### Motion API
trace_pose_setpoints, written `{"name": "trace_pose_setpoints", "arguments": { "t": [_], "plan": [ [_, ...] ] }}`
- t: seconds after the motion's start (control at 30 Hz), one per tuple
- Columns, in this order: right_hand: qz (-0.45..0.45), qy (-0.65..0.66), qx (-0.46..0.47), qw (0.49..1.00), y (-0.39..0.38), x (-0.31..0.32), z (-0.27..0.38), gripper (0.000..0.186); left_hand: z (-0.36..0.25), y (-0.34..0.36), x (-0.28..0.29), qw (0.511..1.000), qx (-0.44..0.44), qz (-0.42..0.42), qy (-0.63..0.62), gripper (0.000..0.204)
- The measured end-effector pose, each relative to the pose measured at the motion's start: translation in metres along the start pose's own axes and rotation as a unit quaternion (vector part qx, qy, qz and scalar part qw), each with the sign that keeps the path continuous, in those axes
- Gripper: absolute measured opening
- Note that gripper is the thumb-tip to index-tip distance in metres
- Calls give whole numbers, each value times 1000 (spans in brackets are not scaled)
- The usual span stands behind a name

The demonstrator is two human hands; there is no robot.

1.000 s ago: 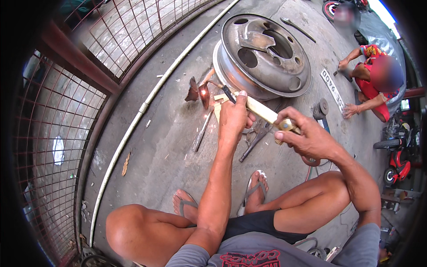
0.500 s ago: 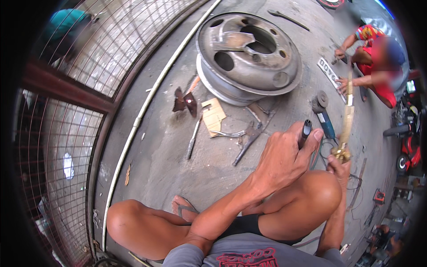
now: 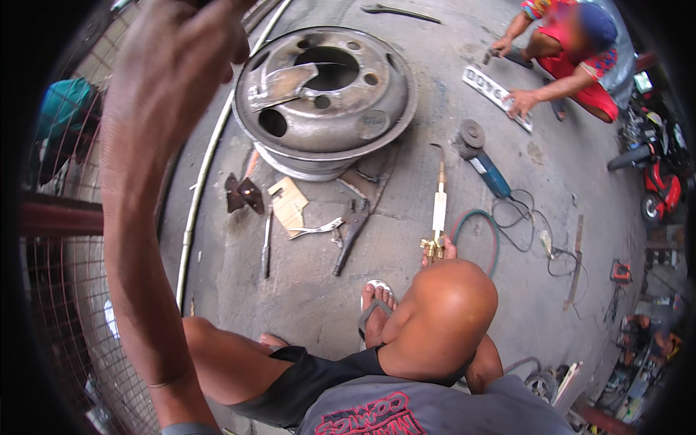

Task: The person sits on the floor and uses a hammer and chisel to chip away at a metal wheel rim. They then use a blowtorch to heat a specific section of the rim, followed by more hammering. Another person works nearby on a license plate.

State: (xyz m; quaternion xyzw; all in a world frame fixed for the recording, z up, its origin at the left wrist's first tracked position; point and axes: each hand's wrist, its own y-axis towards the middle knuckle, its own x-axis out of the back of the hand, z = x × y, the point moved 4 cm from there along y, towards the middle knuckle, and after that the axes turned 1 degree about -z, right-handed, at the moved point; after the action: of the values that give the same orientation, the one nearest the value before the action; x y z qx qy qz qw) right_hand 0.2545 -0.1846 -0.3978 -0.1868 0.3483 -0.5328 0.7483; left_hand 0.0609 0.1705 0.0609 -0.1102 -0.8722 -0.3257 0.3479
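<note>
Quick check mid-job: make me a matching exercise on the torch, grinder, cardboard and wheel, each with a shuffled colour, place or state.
Column one:
1. Torch
2. Angle grinder
3. Cardboard piece
4. Metal wheel

Column two:
A. Tan and flat on the floor
B. Bearing a metal plate on top
C. Held in the person's right grip
D. Blue body, dark cord

Pairs: 1-C, 2-D, 3-A, 4-B

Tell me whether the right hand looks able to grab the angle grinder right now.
Probably not while occupied: the right hand grips the torch, though the angle grinder lies uncovered nearby.
</note>
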Motion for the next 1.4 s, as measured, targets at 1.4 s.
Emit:
{"name": "trace_pose_setpoints", "arguments": {
  "t": [1.4],
  "plan": [
    [247,-591,248,726,-131,-342,-214,24,78,-216,59,937,-125,320,60,21]
  ]
}}
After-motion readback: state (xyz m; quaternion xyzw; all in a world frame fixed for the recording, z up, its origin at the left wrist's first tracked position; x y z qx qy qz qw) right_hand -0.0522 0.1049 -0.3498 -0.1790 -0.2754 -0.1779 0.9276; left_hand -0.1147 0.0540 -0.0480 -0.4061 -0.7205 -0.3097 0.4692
